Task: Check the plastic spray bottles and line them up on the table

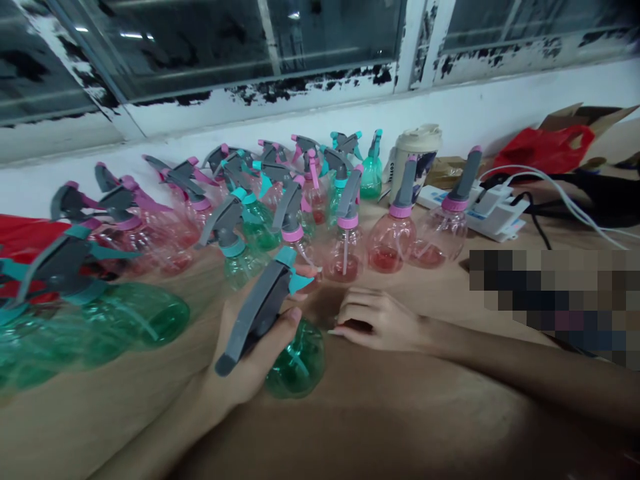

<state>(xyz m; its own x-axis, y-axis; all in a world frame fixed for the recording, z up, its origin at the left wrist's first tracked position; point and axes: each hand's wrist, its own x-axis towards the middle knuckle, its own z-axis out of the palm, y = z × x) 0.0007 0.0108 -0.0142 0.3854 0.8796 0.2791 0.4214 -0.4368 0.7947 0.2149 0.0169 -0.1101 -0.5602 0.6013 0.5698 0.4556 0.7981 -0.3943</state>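
My left hand (250,357) is wrapped round the neck of a green spray bottle (295,363) with a grey and teal trigger head (260,307); the bottle stands on the brown table (400,413). My right hand (380,320) rests on the table just to the right of that bottle, its fingers curled down with the tips on the tabletop, and I see nothing in it. Right behind both hands stand pink spray bottles (345,250) with grey and pink heads.
Several pink and green spray bottles (240,200) crowd the table back to the white wall. A cup (415,160), a white power strip (493,207) with cables, a red bag (545,150) and cardboard lie at the right. Red cloth (25,237) shows at far left.
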